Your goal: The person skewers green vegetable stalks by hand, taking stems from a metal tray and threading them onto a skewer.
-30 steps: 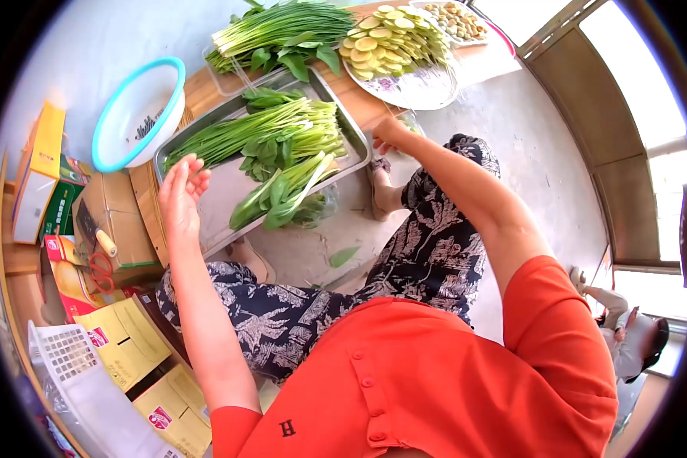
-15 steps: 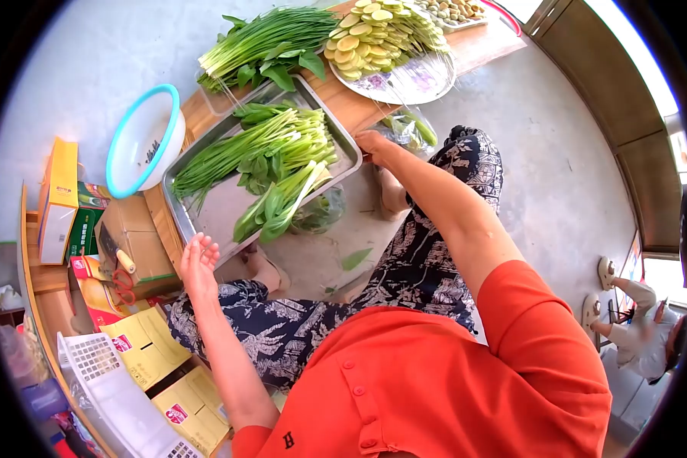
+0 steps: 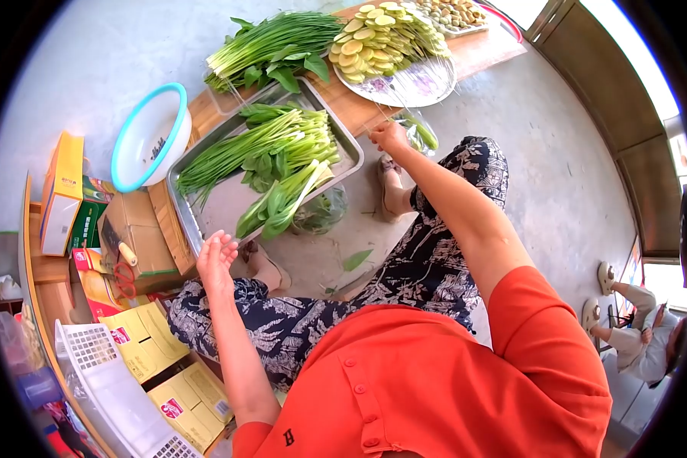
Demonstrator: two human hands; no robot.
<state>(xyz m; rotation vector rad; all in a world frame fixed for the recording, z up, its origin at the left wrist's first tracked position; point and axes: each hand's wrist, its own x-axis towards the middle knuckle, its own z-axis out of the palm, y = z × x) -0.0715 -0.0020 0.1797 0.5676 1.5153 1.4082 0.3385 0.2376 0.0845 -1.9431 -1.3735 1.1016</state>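
Observation:
A metal tray (image 3: 220,200) holds long green leafy stalks (image 3: 263,149) and bunched greens with pale stems. My left hand (image 3: 217,263) is beside the tray's near left corner, palm up, its loosely bent fingers apart and nothing visible in them. Past the tray's right corner, my right hand (image 3: 390,137) has its fingers closed close to thin skewer ends and a clear plastic bag (image 3: 421,134) with green vegetables. What those fingers hold, if anything, is hidden. Skewered yellow slices (image 3: 378,42) lie on a patterned plate (image 3: 404,88) behind it.
Chives and leafy greens (image 3: 275,49) lie at the table's back. On the left stand a blue-rimmed bowl (image 3: 151,137), a carton (image 3: 139,237) with a knife and red scissors (image 3: 124,281), yellow boxes (image 3: 149,340) and a white basket (image 3: 111,382). Another person (image 3: 649,336) sits far right.
My right hand has come off the tray's right corner and moved slightly right and up, towards the plate. My left hand has shifted a little to the right.

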